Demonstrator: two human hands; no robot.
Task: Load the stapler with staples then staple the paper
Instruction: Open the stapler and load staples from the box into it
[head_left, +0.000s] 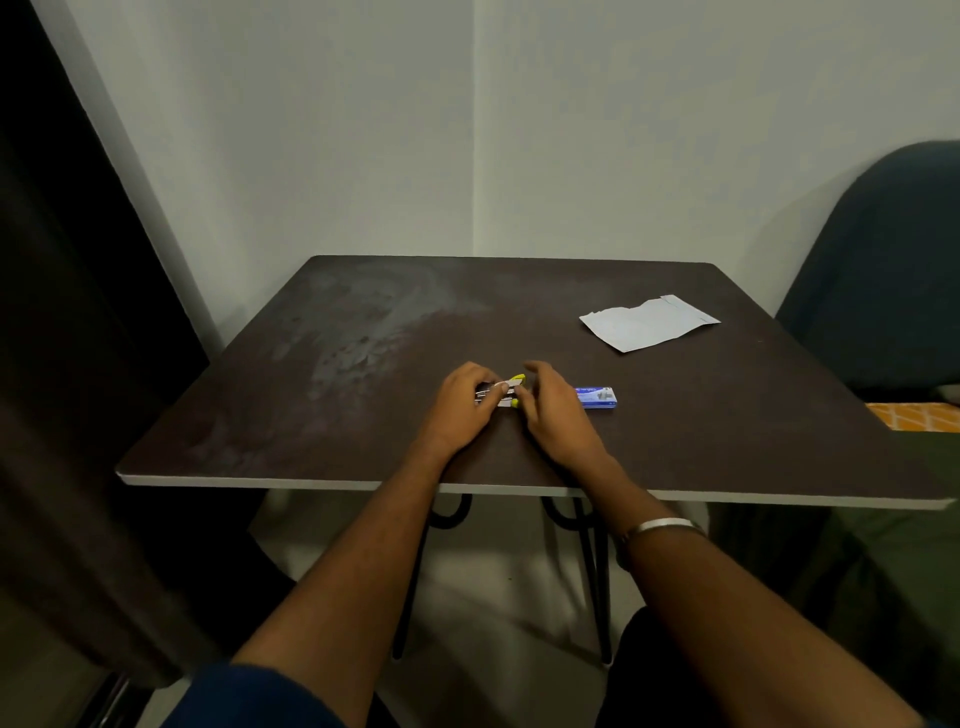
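Note:
A small stapler (508, 391) with yellow tips and metal parts lies at the middle of the dark table (363, 415). My left hand (464, 405) is closed on its left end, hiding most of it. My right hand (550, 410) hovers at its right end, fingers curled and touching or nearly touching the yellow tip; whether it grips is unclear. A blue staple box (597, 397) lies just right of my right hand. White paper (647, 322) with a torn top edge lies at the far right of the table.
The table stands in a corner against pale walls. A dark curtain (78, 364) hangs at the left. A dark chair back (883, 270) stands at the right, with an orange patterned cloth (914, 415) below it. Black table legs (592, 571) show under the front edge.

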